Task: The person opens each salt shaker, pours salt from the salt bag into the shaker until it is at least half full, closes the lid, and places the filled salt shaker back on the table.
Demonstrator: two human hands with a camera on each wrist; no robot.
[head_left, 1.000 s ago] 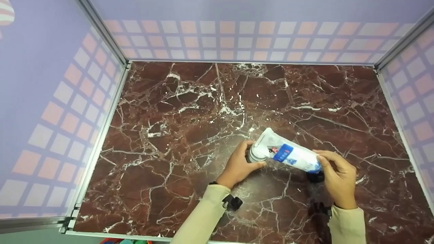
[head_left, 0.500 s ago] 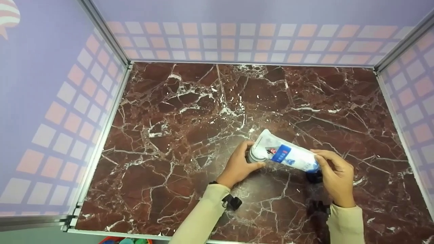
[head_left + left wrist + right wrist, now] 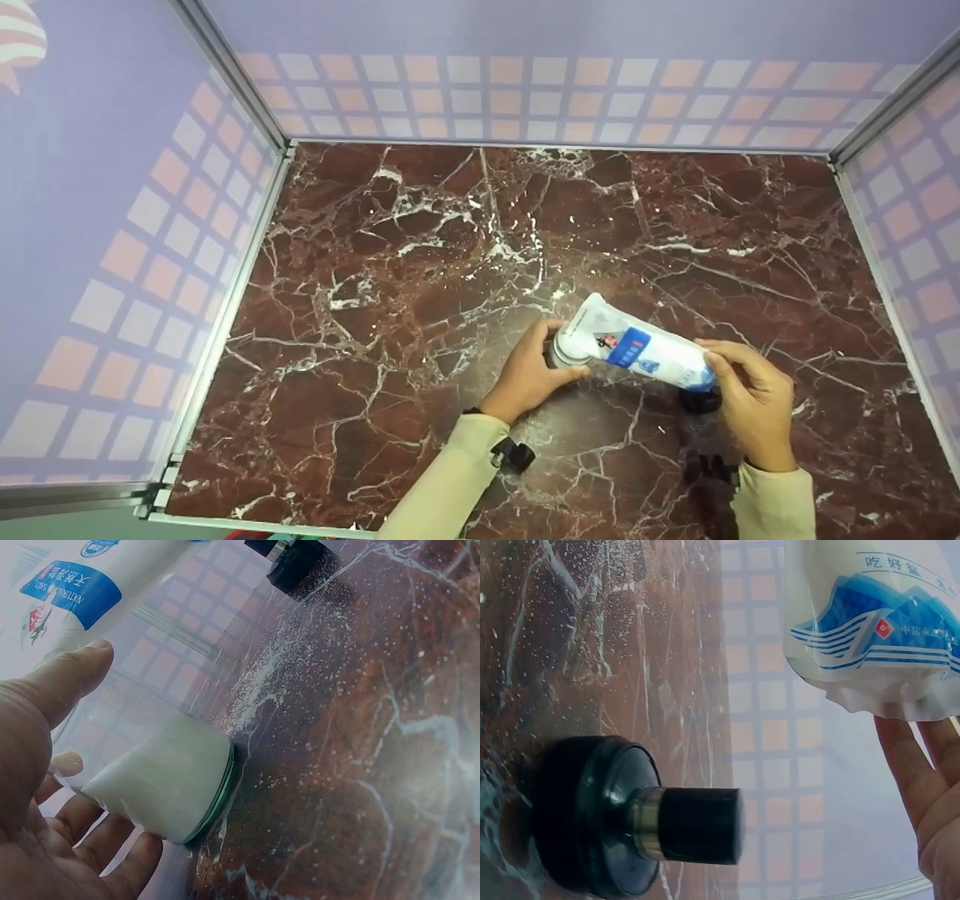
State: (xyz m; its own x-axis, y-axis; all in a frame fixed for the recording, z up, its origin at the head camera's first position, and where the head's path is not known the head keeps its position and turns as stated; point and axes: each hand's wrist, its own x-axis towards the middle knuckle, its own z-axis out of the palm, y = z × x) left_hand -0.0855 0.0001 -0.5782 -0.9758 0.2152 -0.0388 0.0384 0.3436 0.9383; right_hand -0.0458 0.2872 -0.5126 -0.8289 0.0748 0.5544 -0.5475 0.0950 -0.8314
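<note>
My left hand (image 3: 525,375) holds a clear glass jar (image 3: 176,780) around its side, thumb toward the bag. White salt fills the lower part of the jar, banked to one side. A white and blue salt bag (image 3: 637,356) leans down to the left, its left end at the jar's mouth; the rim there is partly hidden by the bag. At the bag's raised bottom end, my right hand (image 3: 757,397) pinches the edge between thumb and fingers. Below that hand stands a black cap (image 3: 611,817) with a narrower black top and a metal-coloured band.
Fine white grains (image 3: 262,682) are scattered on the red-brown marbled tabletop (image 3: 420,420). Lilac panels (image 3: 555,30) with pink and white squares enclose the back and sides. Below the front edge at left, part of a red container (image 3: 244,535) shows.
The bag and my right hand have shifted a little to the right since half a second ago. Both hands keep their holds, and the jar stays in nearly the same place.
</note>
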